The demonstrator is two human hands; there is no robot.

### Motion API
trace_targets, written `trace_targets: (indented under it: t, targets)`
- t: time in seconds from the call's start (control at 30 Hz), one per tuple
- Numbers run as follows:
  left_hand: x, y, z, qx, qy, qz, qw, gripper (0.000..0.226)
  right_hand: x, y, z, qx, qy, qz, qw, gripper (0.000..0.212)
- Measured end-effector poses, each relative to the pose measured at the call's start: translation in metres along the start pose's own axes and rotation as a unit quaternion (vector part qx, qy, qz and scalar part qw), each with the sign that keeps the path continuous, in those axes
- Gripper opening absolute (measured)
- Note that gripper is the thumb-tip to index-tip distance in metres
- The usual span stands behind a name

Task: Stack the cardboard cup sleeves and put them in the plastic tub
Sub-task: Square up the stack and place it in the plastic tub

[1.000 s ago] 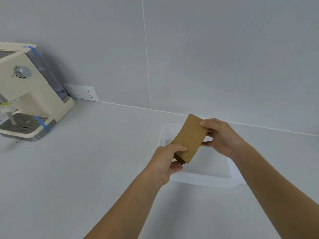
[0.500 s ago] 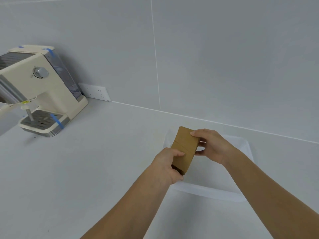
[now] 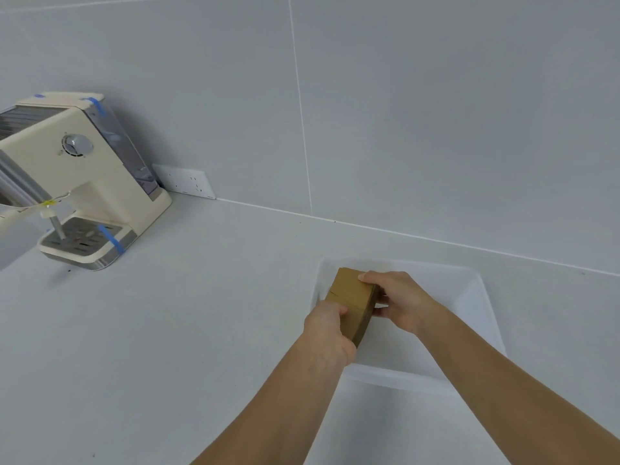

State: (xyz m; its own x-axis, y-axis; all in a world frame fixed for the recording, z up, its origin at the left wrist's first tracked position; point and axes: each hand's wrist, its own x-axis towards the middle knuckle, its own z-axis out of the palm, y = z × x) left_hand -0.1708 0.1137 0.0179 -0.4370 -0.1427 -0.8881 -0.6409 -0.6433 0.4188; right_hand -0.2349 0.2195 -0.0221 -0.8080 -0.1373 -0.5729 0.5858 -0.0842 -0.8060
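Note:
A flat stack of brown cardboard cup sleeves (image 3: 352, 298) is held between both hands, inside the left part of the translucent white plastic tub (image 3: 483, 310). My left hand (image 3: 330, 333) grips the stack's near end. My right hand (image 3: 399, 302) holds its far end and right side. The stack tilts, far end up, and its underside is hidden, so I cannot tell whether it touches the tub floor.
A cream espresso machine (image 3: 77, 179) with blue tape strips stands at the far left of the white counter (image 3: 188, 330). A white wall socket (image 3: 184, 181) sits behind it on the grey tiled wall.
Both hands have lowered the stack of sleeves from above the tub down into its left part. The view has shifted, so the espresso machine appears further right.

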Motion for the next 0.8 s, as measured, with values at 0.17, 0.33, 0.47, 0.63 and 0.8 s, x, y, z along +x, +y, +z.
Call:
trace_targets:
  t: [0.17, 0.33, 0.47, 0.63, 0.8]
  targets:
    - [0.000, -0.002, -0.002, 0.011, -0.007, 0.005, 1.000, 0.037, 0.003, 0.005, 0.007, 0.004, 0.022, -0.003, 1.000, 0.043]
    - [0.001, -0.001, -0.002, 0.016, 0.002, 0.003, 1.000, 0.040, 0.005, 0.008, 0.015, -0.024, 0.033, 0.004, 0.999, 0.027]
    - [-0.002, 0.002, -0.002, -0.002, -0.001, -0.005, 1.000, 0.016, 0.003, 0.011, 0.019, 0.010, 0.023, 0.019, 1.000, 0.025]
    - [-0.012, 0.007, -0.003, -0.020, -0.019, -0.012, 1.000, 0.019, -0.001, 0.009, 0.019, 0.050, 0.001, 0.030, 0.998, 0.025]
    - [-0.020, 0.012, -0.007, -0.025, -0.023, -0.033, 0.999, 0.014, -0.003, 0.010, 0.019, 0.060, -0.020, 0.036, 0.997, 0.027]
